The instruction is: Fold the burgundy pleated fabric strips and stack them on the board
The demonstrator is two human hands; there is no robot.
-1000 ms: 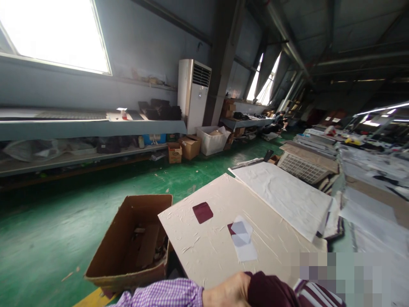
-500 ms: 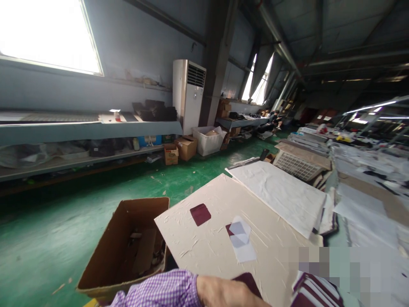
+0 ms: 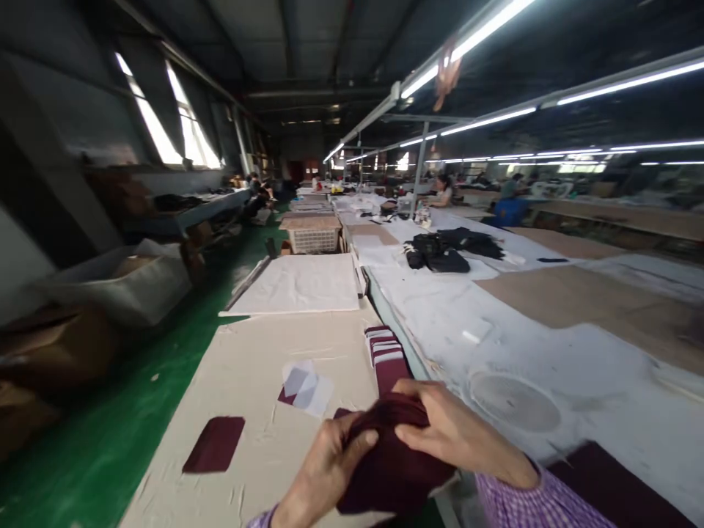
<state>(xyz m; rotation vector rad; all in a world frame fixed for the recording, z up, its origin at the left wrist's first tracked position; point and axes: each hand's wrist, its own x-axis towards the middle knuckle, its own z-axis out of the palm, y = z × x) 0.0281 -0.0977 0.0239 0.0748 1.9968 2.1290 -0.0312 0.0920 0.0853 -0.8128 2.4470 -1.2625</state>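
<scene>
A stack of maroon fabric pieces (image 3: 396, 469) is gripped between both hands above the near right edge of the cream-covered board (image 3: 231, 367). My left hand (image 3: 330, 458) pinches its left side, thumb on top. My right hand (image 3: 445, 425) holds the right side, fingers over the upper edge. Just beyond lies a fanned row of maroon and white pieces (image 3: 388, 352). A single maroon fabric piece (image 3: 215, 444) rests flat at the board's left. White translucent sheets (image 3: 309, 387) partly cover another maroon piece in the middle.
To the right stretches a long white-covered table (image 3: 440, 323) with a dark garment pile (image 3: 454, 246) and a round disc (image 3: 514, 401). A white-covered board (image 3: 297, 282) and a plastic crate (image 3: 313, 236) stand ahead. Boxes (image 3: 60, 345) and a white bin (image 3: 126, 279) line the left. People sit farther off.
My view has swung right, from the wall and floor toward the long table. Both hands now show, holding the maroon stack; before, only one hand was visible at the bottom edge.
</scene>
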